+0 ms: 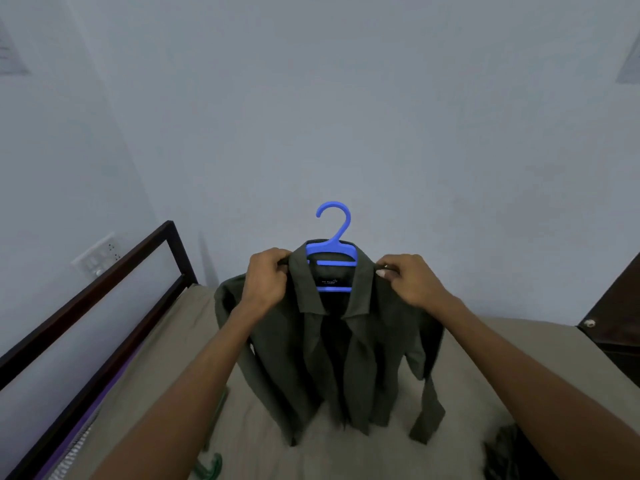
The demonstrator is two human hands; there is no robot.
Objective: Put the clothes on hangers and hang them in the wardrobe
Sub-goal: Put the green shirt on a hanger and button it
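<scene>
Dark olive fabric: a collared shirt (332, 358) hangs on a blue plastic hanger (331, 252), held up in the air over a bed (485, 382) covered with a beige sheet. Head view only.

The hanger's hook points up, above the collar; its two crossbars show inside the open neck, just above and below a small label. The front of the shirt is open and faces the camera. The hem hangs just above the sheet or touches it; which one cannot be told. One sleeve drops down on the right side and its cuff reaches the sheet.

The left hand (266, 282) grasps the shirt at its left shoulder, fingers curled over the fabric beside the collar. The right hand (407, 280) pinches the right shoulder seam, thumb and fingertips closed on the cloth.

A green hanger (207, 469) lies on the sheet near the lower left, partly hidden by the left forearm. Another dark garment (509, 452) lies crumpled at the lower right. A dark bed frame (104, 289) runs along the left side. A white switch plate (95, 254) sits on the pale wall behind it. A dark wooden panel (616, 306) stands at the right edge.
</scene>
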